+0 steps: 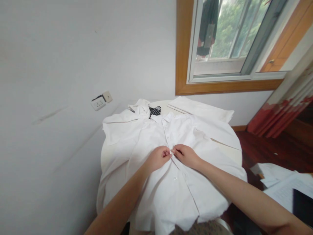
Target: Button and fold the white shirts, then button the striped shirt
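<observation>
A white button-up shirt (pixel 151 182) lies spread front side up over a round cream table (pixel 238 156), its collar at the far side and its hem hanging over the near edge. My left hand (pixel 160 156) pinches the front placket about halfway down. Close beside it, my right hand (pixel 184 155) pinches the other edge of the placket. The fingertips of both hands almost meet; whatever button lies between them is hidden. Below the hands a small button (pixel 174 178) shows on the placket. Buttons above them lead up to the collar.
Behind the collar lie a bunched white garment (pixel 140 109), a black-and-white striped cloth (pixel 155 111) and a folded white cloth (pixel 202 109). A wall with a socket (pixel 98 103) borders the left. Papers (pixel 283 186) and a dark flat object (pixel 303 207) are at lower right, below a curtain (pixel 281 107).
</observation>
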Tool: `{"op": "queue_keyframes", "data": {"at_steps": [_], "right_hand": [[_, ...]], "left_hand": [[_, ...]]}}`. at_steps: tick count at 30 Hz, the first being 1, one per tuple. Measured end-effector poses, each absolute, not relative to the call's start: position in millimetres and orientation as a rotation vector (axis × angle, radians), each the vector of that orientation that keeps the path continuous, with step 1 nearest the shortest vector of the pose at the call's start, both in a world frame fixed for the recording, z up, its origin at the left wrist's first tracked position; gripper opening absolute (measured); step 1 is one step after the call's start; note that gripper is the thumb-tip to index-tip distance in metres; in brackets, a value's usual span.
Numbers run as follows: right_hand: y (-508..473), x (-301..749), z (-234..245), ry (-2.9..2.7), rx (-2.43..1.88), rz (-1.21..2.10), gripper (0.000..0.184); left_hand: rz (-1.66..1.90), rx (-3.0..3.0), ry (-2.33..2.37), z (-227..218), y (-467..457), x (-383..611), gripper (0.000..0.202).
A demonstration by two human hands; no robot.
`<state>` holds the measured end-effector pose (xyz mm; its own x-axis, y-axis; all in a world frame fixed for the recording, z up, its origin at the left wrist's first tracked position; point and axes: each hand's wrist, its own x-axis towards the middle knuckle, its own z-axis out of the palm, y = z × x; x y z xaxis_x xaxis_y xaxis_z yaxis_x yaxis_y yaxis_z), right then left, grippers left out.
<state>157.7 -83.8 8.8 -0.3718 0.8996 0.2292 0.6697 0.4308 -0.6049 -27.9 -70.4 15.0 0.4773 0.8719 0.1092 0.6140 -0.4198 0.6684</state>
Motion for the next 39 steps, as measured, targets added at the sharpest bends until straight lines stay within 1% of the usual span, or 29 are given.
{"op": "queue_keyframes", "data": {"at_steps": [4, 10, 14, 16, 18, 20, 24, 28, 32, 39], "right_hand": [[-84.0, 157.8, 7.7, -2.199, -1.336, 0.494, 0.022], [-86.7, 159.8, 8.4, -2.201, -1.358, 0.415, 0.023], [-85.4, 170.8, 19.0, -2.216, -1.411, 0.284, 0.024], [-83.4, 178.2, 24.3, -2.224, -1.466, 0.166, 0.022], [-80.9, 185.7, 25.4, -2.242, -1.524, 0.069, 0.022], [-78.2, 192.8, 21.0, -2.271, -1.597, 0.031, 0.030], [-74.2, 206.0, 3.7, -2.347, -1.771, 0.112, 0.055], [-74.4, 214.9, -5.6, -2.343, -1.859, 0.144, 0.069], [-76.7, 217.8, -7.0, -2.337, -1.848, 0.134, 0.074], [-64.2, 220.1, -5.3, -2.336, -1.857, 0.109, 0.073]], "left_hand": [[0.604, 2.223, 1.214, 12.4, -68.7, -30.0, 0.012], [0.566, 2.301, 1.253, 15.7, -69.9, -29.9, 0.014], [0.691, 2.469, 1.357, 21.8, -69.5, -31.7, 0.014], [0.764, 2.589, 1.446, 22.2, -69.1, -33.3, 0.018], [0.762, 2.682, 1.549, 18.5, -69.2, -34.8, 0.028], [0.655, 2.721, 1.651, 11.5, -70.2, -35.8, 0.037], [0.418, 2.713, 1.768, -2.3, -75.8, -38.1, 0.045], [0.392, 2.710, 1.800, -5.9, -84.1, -44.7, 0.051], [0.369, 2.726, 1.755, -5.8, -88.8, -54.7, 0.053], [0.287, 2.675, 1.725, -2.0, -73.4, -55.2, 0.055]]}}
